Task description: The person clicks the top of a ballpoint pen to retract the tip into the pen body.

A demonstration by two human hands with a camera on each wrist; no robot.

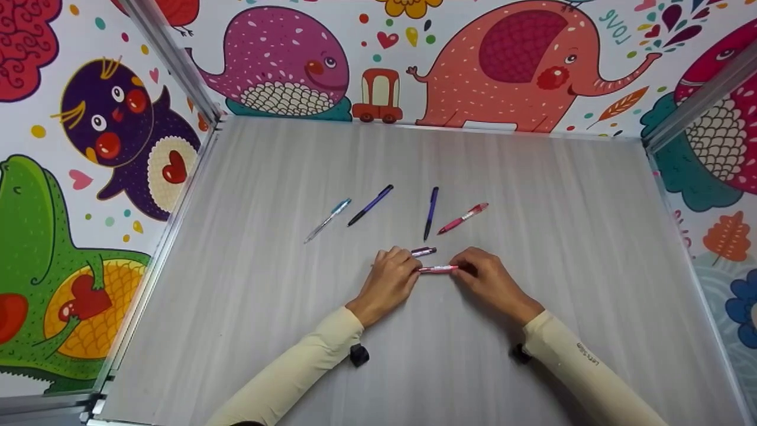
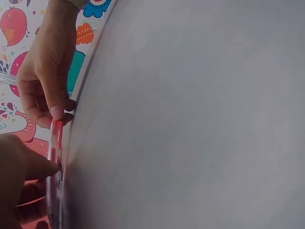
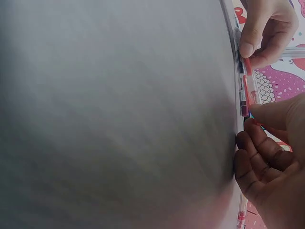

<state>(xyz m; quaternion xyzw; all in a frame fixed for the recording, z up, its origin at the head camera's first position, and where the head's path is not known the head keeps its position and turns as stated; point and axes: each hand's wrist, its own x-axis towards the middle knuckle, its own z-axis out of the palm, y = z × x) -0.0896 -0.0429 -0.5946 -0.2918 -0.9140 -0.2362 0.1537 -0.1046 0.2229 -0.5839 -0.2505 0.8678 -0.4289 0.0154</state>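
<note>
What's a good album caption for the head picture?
Left hand and right hand hold a red pen; five more pens lie nearby.

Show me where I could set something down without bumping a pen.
The table is bare from the leftmost pen to the left wall, from the reddish pen to the right wall, and behind these pens to the rear wall. It's crowded around the left hand and right hand, which hold a pinkish pen.

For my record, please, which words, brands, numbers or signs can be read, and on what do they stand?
"LOVE", not upright: back wall.
"Let's", then perhaps "slim": right sleeve.
Held red pen: print too small to read.
Other pens: nothing legible.
</note>
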